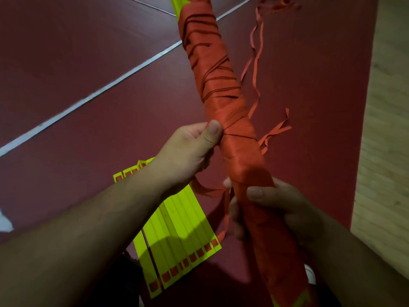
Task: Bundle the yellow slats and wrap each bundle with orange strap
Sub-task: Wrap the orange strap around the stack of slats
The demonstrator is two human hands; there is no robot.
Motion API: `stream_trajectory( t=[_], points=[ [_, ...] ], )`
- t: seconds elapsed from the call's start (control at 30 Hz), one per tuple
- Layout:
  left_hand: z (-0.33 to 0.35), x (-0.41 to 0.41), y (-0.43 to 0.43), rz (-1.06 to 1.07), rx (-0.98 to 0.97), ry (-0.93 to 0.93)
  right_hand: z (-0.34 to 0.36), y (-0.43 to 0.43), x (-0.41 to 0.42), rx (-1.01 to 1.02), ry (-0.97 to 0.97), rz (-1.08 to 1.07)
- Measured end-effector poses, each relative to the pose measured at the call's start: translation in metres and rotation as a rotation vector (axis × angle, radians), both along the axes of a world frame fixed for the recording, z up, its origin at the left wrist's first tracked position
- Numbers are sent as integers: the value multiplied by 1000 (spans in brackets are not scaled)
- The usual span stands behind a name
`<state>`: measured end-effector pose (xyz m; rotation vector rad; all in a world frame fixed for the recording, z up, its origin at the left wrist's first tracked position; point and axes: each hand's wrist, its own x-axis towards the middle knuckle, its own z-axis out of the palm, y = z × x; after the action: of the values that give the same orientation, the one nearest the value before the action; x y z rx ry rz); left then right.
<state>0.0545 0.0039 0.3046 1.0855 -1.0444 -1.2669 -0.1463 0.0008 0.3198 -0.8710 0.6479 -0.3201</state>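
Observation:
A long bundle of yellow slats [223,89], almost fully wound in orange strap, runs from the top centre down to the bottom right. Yellow shows only at its far tip [177,5] and near end [303,298]. My right hand [270,207] grips the bundle low down, fingers curled round it. My left hand [194,147] pinches the strap against the bundle's left side, thumb on top. A loose strap tail [256,63] trails off to the right. Several loose yellow slats [177,229] lie side by side on the floor beneath my left forearm.
The floor is dark red mat [77,74] crossed by pale seam lines [93,96]. A light wooden floor strip [385,151] runs down the right. More tangled orange strap [276,3] lies at the top right. Short strap offcuts [274,131] rest beside the bundle.

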Motion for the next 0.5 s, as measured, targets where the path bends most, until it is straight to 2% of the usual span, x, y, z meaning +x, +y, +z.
stream_trajectory(
  t=[0.07, 0.13, 0.23, 0.3, 0.37, 0.5],
  points=[
    [4, -3, 0, 121, 53, -41, -1, -4, 3, -104, 152, -83],
    [6, -5, -2, 265, 82, -127, -2, -2, 8, -295, 379, -170],
    [2, -9, -3, 438, 127, -285, -8, 12, 18, -650, 719, -116],
    [-3, -12, -3, 465, 123, -299, -17, 22, 24, -769, 847, -143],
    [-2, -9, -5, 436, 74, -327, -21, 23, 26, -808, 891, -211],
    [10, 10, -12, 288, -18, -372, -15, 9, 15, -747, 724, -228]
  ],
)
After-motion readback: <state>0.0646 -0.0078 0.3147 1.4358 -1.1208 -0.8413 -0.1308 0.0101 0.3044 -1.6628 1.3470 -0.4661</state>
